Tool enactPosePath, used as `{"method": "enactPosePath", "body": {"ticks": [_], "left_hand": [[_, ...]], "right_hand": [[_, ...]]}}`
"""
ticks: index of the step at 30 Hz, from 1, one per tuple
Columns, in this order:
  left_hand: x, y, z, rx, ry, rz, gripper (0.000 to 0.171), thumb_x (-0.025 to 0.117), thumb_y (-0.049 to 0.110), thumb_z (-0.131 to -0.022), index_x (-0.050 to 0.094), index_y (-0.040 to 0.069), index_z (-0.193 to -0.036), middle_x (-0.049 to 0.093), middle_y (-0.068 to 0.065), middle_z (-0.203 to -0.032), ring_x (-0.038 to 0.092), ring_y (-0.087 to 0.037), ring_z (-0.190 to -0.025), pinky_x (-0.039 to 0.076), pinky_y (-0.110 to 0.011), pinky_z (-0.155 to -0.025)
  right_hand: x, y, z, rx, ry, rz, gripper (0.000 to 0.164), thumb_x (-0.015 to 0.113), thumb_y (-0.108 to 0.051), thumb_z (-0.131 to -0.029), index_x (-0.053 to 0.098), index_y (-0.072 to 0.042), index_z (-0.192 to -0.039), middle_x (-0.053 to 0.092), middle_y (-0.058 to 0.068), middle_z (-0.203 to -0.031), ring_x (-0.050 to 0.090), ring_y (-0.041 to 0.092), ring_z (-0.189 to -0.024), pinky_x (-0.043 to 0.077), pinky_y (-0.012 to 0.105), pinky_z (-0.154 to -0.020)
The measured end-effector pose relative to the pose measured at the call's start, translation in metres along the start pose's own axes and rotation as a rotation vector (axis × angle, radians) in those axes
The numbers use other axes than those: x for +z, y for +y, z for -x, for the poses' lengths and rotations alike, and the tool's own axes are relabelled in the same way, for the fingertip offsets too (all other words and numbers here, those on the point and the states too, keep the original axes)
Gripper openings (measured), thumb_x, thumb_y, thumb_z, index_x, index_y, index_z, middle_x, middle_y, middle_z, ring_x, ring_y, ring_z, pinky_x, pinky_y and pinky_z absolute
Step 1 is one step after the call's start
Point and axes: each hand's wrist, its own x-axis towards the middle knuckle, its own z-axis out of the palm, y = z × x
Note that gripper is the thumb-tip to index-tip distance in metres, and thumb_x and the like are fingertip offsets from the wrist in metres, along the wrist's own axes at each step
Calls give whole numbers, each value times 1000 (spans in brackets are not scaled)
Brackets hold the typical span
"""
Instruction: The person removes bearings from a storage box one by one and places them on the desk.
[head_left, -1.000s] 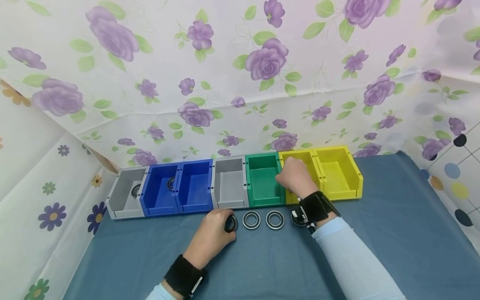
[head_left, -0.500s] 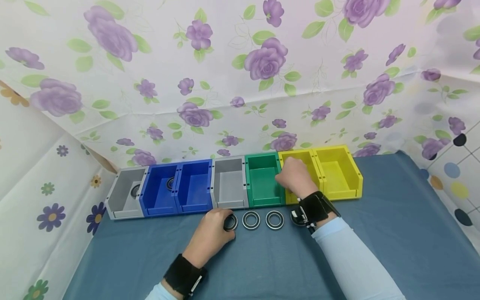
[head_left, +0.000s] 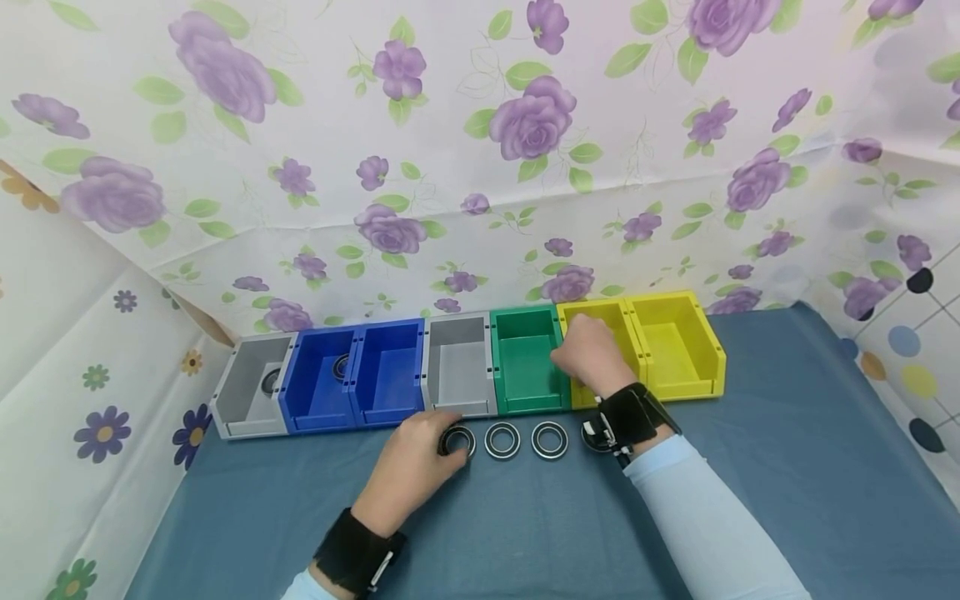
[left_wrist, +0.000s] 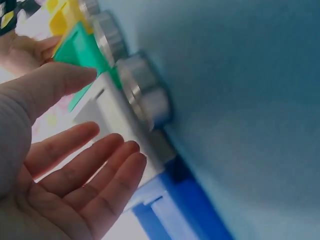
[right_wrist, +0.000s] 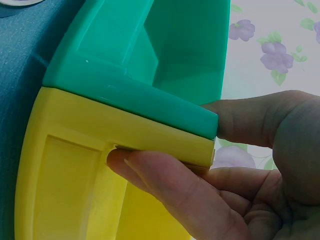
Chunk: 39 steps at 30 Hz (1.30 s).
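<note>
My left hand (head_left: pixel 411 462) is beside the leftmost ball bearing (head_left: pixel 471 438) on the blue cloth. In the left wrist view its fingers are spread and relaxed, apart from the bearing (left_wrist: pixel 142 92). To the right, two more bearings lie flat, one (head_left: pixel 517 441) in front of the grey bin's edge and another (head_left: pixel 564 440) before the green bin. A further bearing (head_left: pixel 597 447) is partly hidden under the right wrist strap. My right hand (head_left: pixel 592 354) pinches the adjoining walls of the green bin (right_wrist: pixel 165 107) and the yellow bin (right_wrist: pixel 120 125), thumb on the green side, fingers on the yellow.
Joined bins stand in a row along the back. The far-left grey bin (head_left: pixel 251 417) holds a bearing (head_left: pixel 270 382), and the blue bin (head_left: pixel 311 408) beside it holds another (head_left: pixel 341 367). A second yellow bin (head_left: pixel 678 358) ends the row. Behind hangs a flowered sheet (head_left: pixel 450 125).
The leftmost bearing, first tilted in my left hand, has been lowered flat onto the cloth. My left hand has let it go and drawn back slightly left. The right hand has not moved.
</note>
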Motion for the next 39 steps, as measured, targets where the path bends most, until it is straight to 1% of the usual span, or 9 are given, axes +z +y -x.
{"method": "enactPosePath", "body": {"ticks": [4, 7, 12, 15, 17, 21, 26, 34, 39], "left_hand": [[-19, -3, -5, 11, 104, -2, 37, 73, 25, -77, 65, 15, -112, 63, 1, -107, 55, -12, -100, 46, -32, -82], [-34, -12, -9, 32, 209, 18, 39, 72, 20, -78, 63, 13, -116, 61, -3, -113, 53, -16, -106, 45, -34, -86], [-58, -37, -17, 28, 352, 19, 49, 67, 15, -83, 54, 8, -129, 50, -11, -130, 43, -25, -121, 37, -42, -96], [-69, -53, -22, 10, 408, -5, 55, 65, 13, -84, 46, 7, -136, 42, -15, -138, 35, -30, -127, 33, -46, -99], [-75, -65, -25, 1, 425, -23, 60, 63, 10, -85, 40, 6, -140, 37, -17, -141, 31, -32, -129, 30, -48, -100], [-81, -88, -31, -44, 400, -64, 71, 59, 3, -85, 24, 6, -146, 28, -20, -144, 27, -36, -130, 28, -51, -101], [-82, -111, -33, -125, 320, -91, 81, 57, -4, -83, 13, 8, -149, 23, -22, -146, 25, -40, -130, 33, -56, -94], [-79, -141, -38, -179, 220, -107, 87, 63, -4, -79, 13, 8, -150, 22, -24, -146, 25, -43, -129, 32, -59, -93], [-77, -151, -41, -196, 149, -125, 89, 68, 0, -78, 15, 4, -148, 25, -27, -143, 29, -44, -126, 31, -58, -95]], "right_hand": [[0, 0, 0, -5, 1, 2, 11, 60, -14, -78, 57, -3, -79, 58, 11, -71, 57, 20, -50, 45, 26, -43], [0, 1, 0, -8, 1, 9, 12, 60, -15, -79, 57, -3, -79, 58, 11, -70, 56, 20, -49, 45, 27, -43], [1, 2, 0, -13, 1, 16, 12, 60, -15, -80, 57, -3, -79, 58, 11, -68, 56, 20, -49, 45, 27, -43], [0, 1, 1, -18, 5, 16, 12, 60, -16, -79, 58, -4, -77, 58, 10, -68, 56, 20, -49, 45, 27, -43], [0, 2, 1, -20, 8, 15, 13, 60, -16, -80, 58, -4, -77, 58, 10, -67, 57, 20, -50, 45, 27, -43], [-1, 1, 2, -18, 7, 13, 13, 60, -16, -80, 57, -4, -78, 58, 10, -68, 57, 20, -50, 46, 27, -44], [-1, 1, 3, -15, 1, 17, 13, 60, -16, -81, 58, -4, -79, 58, 10, -67, 56, 20, -50, 46, 28, -44], [0, 1, 2, -13, 8, 9, 11, 60, -15, -80, 58, -4, -79, 57, 10, -67, 56, 20, -49, 45, 27, -43], [0, 1, 1, -16, 2, -4, 10, 59, -13, -79, 58, -4, -79, 57, 10, -68, 56, 20, -49, 45, 27, -43]]}}
